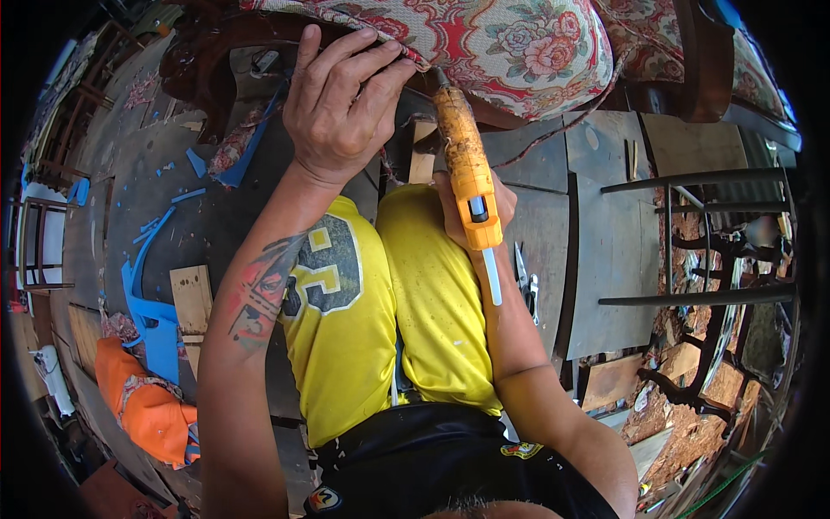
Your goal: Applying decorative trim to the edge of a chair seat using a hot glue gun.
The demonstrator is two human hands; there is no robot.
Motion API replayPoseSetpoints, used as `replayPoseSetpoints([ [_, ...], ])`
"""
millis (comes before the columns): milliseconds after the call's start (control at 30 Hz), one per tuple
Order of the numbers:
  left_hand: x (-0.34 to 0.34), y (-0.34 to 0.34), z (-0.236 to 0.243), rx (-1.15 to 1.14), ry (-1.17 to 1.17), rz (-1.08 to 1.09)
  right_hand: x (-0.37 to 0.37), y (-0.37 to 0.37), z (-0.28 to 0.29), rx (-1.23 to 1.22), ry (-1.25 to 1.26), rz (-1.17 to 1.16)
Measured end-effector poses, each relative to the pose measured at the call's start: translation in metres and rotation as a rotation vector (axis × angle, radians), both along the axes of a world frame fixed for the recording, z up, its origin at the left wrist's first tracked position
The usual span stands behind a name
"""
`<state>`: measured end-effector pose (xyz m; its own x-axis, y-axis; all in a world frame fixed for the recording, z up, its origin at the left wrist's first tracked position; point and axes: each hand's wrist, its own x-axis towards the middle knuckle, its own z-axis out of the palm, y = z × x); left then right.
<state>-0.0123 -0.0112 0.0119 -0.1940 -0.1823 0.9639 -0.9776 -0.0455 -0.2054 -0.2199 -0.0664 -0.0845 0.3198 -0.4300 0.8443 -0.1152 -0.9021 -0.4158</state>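
A chair seat covered in red and cream floral fabric (553, 43) fills the top of the view, set in a dark carved wooden frame (203, 73). My left hand (337, 112) lies along the seat's front edge, fingers stretched out and fingertips on the corded trim (411, 56); its thumb is hidden. My right hand (504, 206) is wrapped round a yellow-orange hot glue gun (468, 156), stained brown toward the front. The gun's nozzle meets the seat edge just right of my left fingertips. A pale glue stick (492, 277) sticks out of its rear. A loose length of cord (553, 134) hangs below the seat.
Blue foam scraps (160, 333) and an orange cloth (143, 402) lie on the board floor at left, near a wooden block (191, 298). Scissors (525, 281) lie beside my right forearm. A dark chair frame (700, 298) stands at right. My yellow-clad knees (432, 285) are below the seat.
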Motion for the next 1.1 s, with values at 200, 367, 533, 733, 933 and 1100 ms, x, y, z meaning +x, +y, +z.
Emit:
replayPoseSetpoints([
  [200,0.0003,0.0007,-0.0003,0.017,0.011,-0.017,-0.0027,-0.0003,0.0004,-0.014,0.030,-0.022],
  [367,-0.0001,0.0011,-0.0001,0.027,0.014,-0.017,-0.0031,-0.0002,0.0011,-0.026,0.027,-0.023],
  [533,0.0004,0.0009,-0.0007,0.023,0.011,-0.017,-0.0036,-0.0019,-0.0017,-0.035,0.018,-0.018],
  [733,0.0003,0.0011,-0.0005,0.024,0.010,-0.018,-0.0053,-0.0024,-0.0029,-0.054,0.025,-0.026],
  [933,0.0003,0.0007,-0.0004,0.026,0.012,-0.017,-0.0065,-0.0020,-0.0043,-0.045,0.027,-0.039],
  [1100,0.0009,0.0008,-0.0003,0.025,0.009,-0.013,-0.0069,-0.0034,-0.0045,-0.043,0.021,-0.023],
])
